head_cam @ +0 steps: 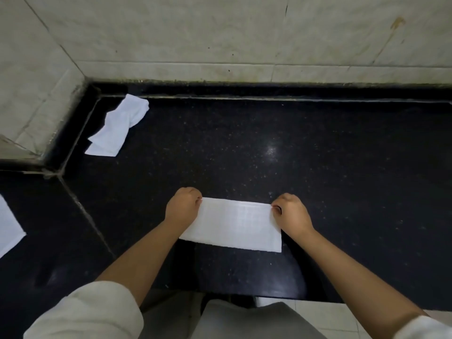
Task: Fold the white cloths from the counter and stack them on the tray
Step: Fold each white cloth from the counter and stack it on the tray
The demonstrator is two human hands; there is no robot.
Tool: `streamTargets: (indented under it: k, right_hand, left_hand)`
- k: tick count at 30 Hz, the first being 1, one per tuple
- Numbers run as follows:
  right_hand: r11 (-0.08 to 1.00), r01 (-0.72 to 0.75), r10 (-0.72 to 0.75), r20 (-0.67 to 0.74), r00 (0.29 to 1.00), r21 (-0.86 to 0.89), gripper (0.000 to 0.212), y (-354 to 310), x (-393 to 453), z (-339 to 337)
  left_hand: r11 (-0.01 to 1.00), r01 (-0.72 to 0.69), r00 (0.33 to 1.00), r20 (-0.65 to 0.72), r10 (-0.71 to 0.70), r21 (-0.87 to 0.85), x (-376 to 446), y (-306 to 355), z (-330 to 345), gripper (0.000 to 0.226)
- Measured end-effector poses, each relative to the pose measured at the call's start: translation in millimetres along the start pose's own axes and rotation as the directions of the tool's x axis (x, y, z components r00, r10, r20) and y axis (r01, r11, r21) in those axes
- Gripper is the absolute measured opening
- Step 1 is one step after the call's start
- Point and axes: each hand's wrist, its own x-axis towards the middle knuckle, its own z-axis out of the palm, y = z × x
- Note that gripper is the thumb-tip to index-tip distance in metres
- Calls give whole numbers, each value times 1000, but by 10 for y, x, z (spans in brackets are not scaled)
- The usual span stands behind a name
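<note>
A white cloth (233, 225), folded into a long rectangle, lies flat on the black counter (318, 167) near its front edge. My left hand (182, 206) pinches the cloth's far left corner with curled fingers. My right hand (291, 211) pinches its far right corner the same way. A second white cloth (119, 126) lies crumpled at the back left, near the wall corner. At the left frame edge, a flat white cloth (8, 228) is only partly in view. No tray is visible.
Beige tiled walls (220, 33) close off the back and the left. A seam (83, 209) runs diagonally across the counter at the left. The counter's front edge (244, 296) is just below my forearms, with pale floor tiles beneath.
</note>
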Motion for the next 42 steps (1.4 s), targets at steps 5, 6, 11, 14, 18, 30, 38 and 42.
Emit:
streamTargets:
  k: [5,6,11,14,18,30,38,42]
  right_hand:
    - [998,41,-41,-5,999,-47,26,-21,6,25]
    - [997,37,-35,23,999,-70,27,-25,19,21]
    - [982,103,-88,97,991,-157,24,-76,40,-89]
    - [983,163,-169,-80,982,-84,18,-158,22,-367]
    - [945,322,-323,-362,875,-65,12,-175,-89,-718]
    - [990,-96,90,-61,994,-103,20,60,-627,54]
    - [817,-529,539,-21,842,-230,42,-221,-448,28]
    - [780,-603,617,41,786,-168,36,-256,-386,73]
  left_hand:
    - [991,-106,994,33,104,81,6,-46,-1,21]
    - [985,-135,990,64,128,112,3,-56,-26,22]
    - [939,-298,945,192,264,173,-27,-103,-196,26]
    - [896,-392,920,61,388,208,41,-74,-502,17]
    - [844,-507,834,-148,532,177,66,-62,-877,33]
    - [828,-556,819,221,529,79,-501,-276,-2,29]
    - [972,-178,977,145,156,155,-213,177,2,57]
    - [971,-101,971,233,49,216,-218,179,213,66]
